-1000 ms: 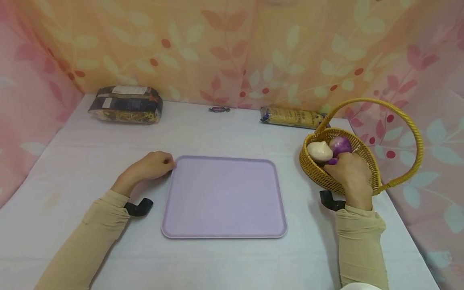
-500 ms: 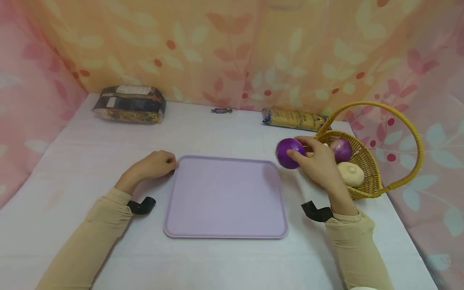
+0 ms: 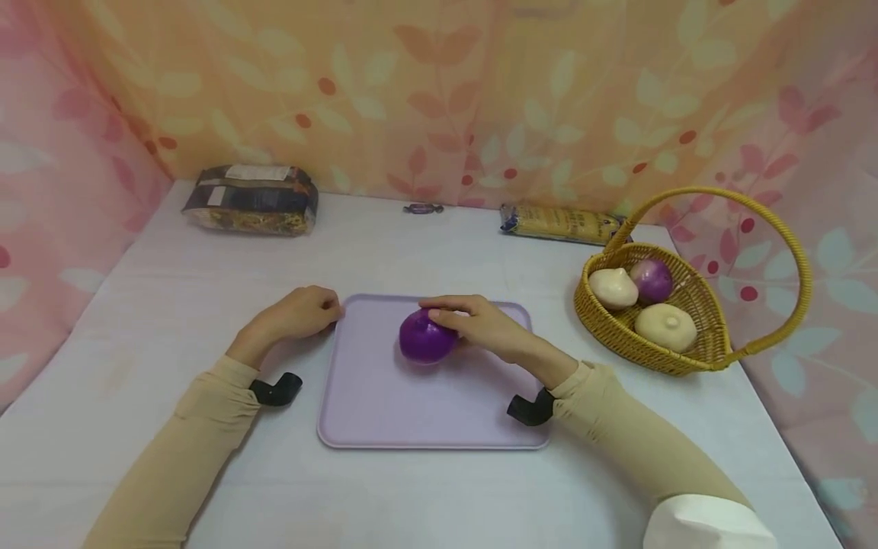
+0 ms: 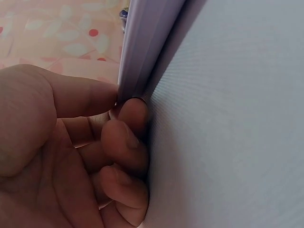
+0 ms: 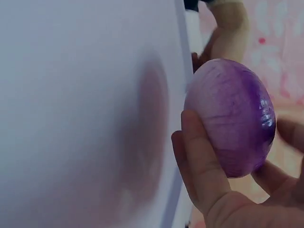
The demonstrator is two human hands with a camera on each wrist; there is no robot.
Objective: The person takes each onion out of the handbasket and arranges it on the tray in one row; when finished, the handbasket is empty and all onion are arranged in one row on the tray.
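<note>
My right hand [image 3: 483,328] holds a glossy purple onion [image 3: 422,341] between thumb and fingers. In the right wrist view the onion [image 5: 232,118] hangs close over the lilac tray [image 5: 85,95], its shadow falling on the surface. At the left edge of the tray [image 3: 411,412], my left hand [image 3: 295,313] pinches the rim near the far corner. The left wrist view shows the thumb above the rim [image 4: 140,52], a fingertip under it and the other fingers curled against the white cloth.
To the right stands a wicker basket [image 3: 610,343] with a tall handle, holding a white bulb [image 3: 613,287], another purple onion [image 3: 652,280] and a cream round vegetable [image 3: 665,328]. Along the back lie a dark packet [image 3: 252,200], a wrapped candy [image 3: 423,208] and a yellow packet [image 3: 562,223].
My right hand has lifted the purple onion out of the basket and carried it left over the tray. The left hand has stayed at the tray's edge.
</note>
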